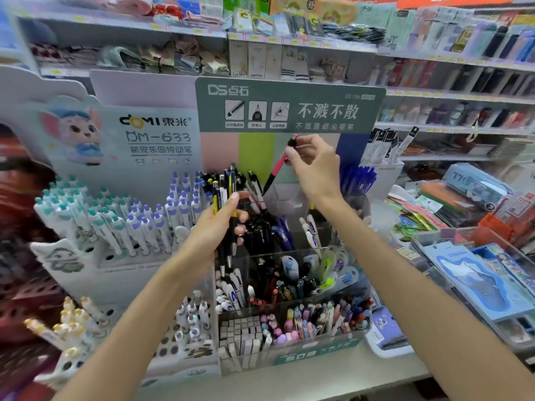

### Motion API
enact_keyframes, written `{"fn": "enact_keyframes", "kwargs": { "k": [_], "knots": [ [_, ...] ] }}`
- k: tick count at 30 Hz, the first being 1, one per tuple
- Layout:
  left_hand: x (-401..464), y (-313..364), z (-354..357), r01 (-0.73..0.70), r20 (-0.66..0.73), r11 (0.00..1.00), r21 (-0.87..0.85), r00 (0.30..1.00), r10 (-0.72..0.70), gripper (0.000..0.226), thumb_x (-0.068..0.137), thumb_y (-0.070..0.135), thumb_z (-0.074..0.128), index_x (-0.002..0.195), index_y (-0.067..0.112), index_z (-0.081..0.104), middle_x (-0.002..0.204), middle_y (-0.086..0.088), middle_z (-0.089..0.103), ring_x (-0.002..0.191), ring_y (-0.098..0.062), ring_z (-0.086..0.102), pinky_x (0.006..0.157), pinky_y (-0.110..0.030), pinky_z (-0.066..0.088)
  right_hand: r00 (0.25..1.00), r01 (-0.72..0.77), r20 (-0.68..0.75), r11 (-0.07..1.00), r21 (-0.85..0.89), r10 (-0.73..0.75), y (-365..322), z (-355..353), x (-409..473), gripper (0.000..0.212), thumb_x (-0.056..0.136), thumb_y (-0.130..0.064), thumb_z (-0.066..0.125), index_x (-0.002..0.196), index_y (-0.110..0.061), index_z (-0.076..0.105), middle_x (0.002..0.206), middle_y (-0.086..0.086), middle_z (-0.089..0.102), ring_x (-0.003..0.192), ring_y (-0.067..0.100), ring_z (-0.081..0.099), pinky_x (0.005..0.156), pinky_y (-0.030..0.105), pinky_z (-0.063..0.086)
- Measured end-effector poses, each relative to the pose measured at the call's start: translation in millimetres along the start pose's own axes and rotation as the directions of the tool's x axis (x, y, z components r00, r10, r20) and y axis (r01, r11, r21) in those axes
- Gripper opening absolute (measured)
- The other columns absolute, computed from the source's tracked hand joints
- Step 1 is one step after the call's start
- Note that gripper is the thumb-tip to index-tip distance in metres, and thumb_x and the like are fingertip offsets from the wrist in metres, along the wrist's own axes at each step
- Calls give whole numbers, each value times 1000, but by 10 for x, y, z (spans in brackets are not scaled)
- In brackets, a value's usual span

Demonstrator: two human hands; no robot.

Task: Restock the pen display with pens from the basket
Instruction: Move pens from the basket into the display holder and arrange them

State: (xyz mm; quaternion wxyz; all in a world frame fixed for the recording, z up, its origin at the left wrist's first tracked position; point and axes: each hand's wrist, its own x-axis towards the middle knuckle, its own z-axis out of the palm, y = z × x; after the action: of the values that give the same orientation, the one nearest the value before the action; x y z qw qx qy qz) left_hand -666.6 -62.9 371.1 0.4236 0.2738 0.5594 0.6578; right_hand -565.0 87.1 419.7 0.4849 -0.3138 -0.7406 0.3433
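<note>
My left hand (220, 227) grips a bunch of pens (227, 186), black, white and yellow, upright in front of the tiered pen display (289, 357). My right hand (314, 166) pinches a pink pen with a black cap (276, 166), tilted, its tip pointing down above the display's upper back compartments. The display has a grey-green header card (289, 105) and clear compartments packed with black, blue, white and pastel pens. No basket is in view.
A white display of teal and purple click pens (115, 218) stands to the left, with gold-capped pens (72, 322) below it. Blue pens (357, 178) stand at the right. Clear trays with stationery packs (477, 273) sit at the right. Stocked shelves run behind.
</note>
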Motion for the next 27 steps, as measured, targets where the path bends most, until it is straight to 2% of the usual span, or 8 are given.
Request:
{"fn": "enact_keyframes", "kwargs": {
  "k": [5, 12, 15, 17, 20, 22, 24, 27],
  "knots": [
    [-58, 14, -133, 6, 51, 995, -96, 999, -1, 28, 102, 35, 37, 113, 21, 59, 60, 6, 34, 41, -4, 31, 39, -17, 34, 961, 66, 275, 933, -354, 37, 134, 311, 10, 25, 82, -23, 73, 102, -8, 71, 92, 9, 73, 84, 20, 68, 83, 32, 54],
    [-121, -82, -197, 29, 87, 994, -108, 996, -19, 31, 102, 34, 35, 115, 18, 57, 59, 5, 32, 41, -3, 27, 36, -15, 24, 934, 140, 353, 847, -512, 59, 85, 386, -17, 25, 79, -25, 73, 102, -15, 74, 95, 8, 73, 92, 29, 67, 82, 40, 54],
    [-127, -96, -173, 3, 80, 997, -77, 997, 3, 26, 102, 28, 32, 86, 12, 45, 57, 5, 34, 40, -3, 27, 35, -14, 24, 953, 54, 290, 896, -442, 86, 63, 303, -106, 30, 83, -31, 70, 108, -17, 70, 86, 1, 69, 84, 20, 64, 78, 32, 52],
    [-124, -99, -125, -32, 83, 999, -44, 996, 35, 27, 102, 22, 30, 76, 16, 34, 58, 3, 34, 39, -4, 27, 35, -14, 25, 958, -99, 239, 963, -249, 160, -21, 237, -236, 29, 88, -37, 63, 107, -15, 69, 81, -1, 65, 75, 15, 62, 72, 32, 52],
    [-99, -97, -35, -54, 98, 998, -20, 994, 56, 25, 102, 17, 28, 78, 15, 35, 58, 3, 35, 39, -4, 28, 35, -15, 25, 836, -365, 439, 931, -1, 329, -194, 151, -439, 33, 90, -42, 60, 102, -13, 70, 72, -4, 62, 55, 4, 54, 51, 18, 46],
    [-87, -96, 44, -62, 112, 998, -11, 992, 63, 23, 103, 17, 29, 87, 10, 43, 59, 2, 40, 39, -5, 33, 36, -16, 27, 806, -391, 497, 920, 38, 322, -245, 98, -517, 31, 88, -35, 65, 108, -11, 66, 65, -8, 60, 49, 0, 50, 47, 13, 40],
    [-90, -81, 91, -63, 82, 998, -5, 995, 63, 29, 103, 19, 34, 91, 6, 57, 64, 2, 58, 46, -6, 51, 39, -16, 38, 830, -364, 484, 927, 89, 279, -276, 41, -511, 28, 88, -24, 67, 110, -7, 65, 71, -5, 64, 54, 0, 54, 49, 12, 43],
    [-86, -91, 45, -48, 26, 995, -82, 998, 50, 26, 101, 24, 42, 98, 16, 67, 90, 2, 75, 83, -8, 72, 63, -21, 57, 926, -295, 301, 933, 208, 226, -285, -93, -358, 12, 93, -14, 59, 103, -14, 65, 85, -2, 67, 73, 8, 63, 62, 14, 52]
  ]
}}
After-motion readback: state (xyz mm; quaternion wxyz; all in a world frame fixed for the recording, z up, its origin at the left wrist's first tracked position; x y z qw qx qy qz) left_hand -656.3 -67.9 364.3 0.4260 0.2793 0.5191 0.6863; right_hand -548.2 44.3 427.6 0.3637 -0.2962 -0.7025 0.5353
